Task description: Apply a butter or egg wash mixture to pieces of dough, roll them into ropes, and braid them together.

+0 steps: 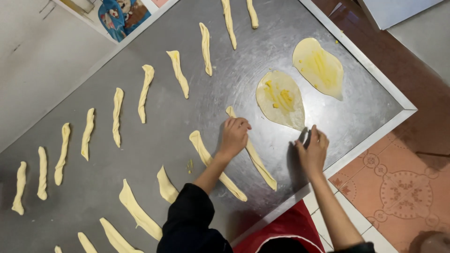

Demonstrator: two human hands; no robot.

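I am pressing my left hand (233, 136), fingers curled, onto the dough strip (253, 154) on the metal table (178, 126), while my right hand (313, 151) is pinching the flat dough sheet (280, 99) at its near tip. Rolling it evenly and gently seems best.

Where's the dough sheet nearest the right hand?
In the head view, the dough sheet lies flat on the metal table, right of centre, its lower tip touching the right hand, with a second sheet beyond it.
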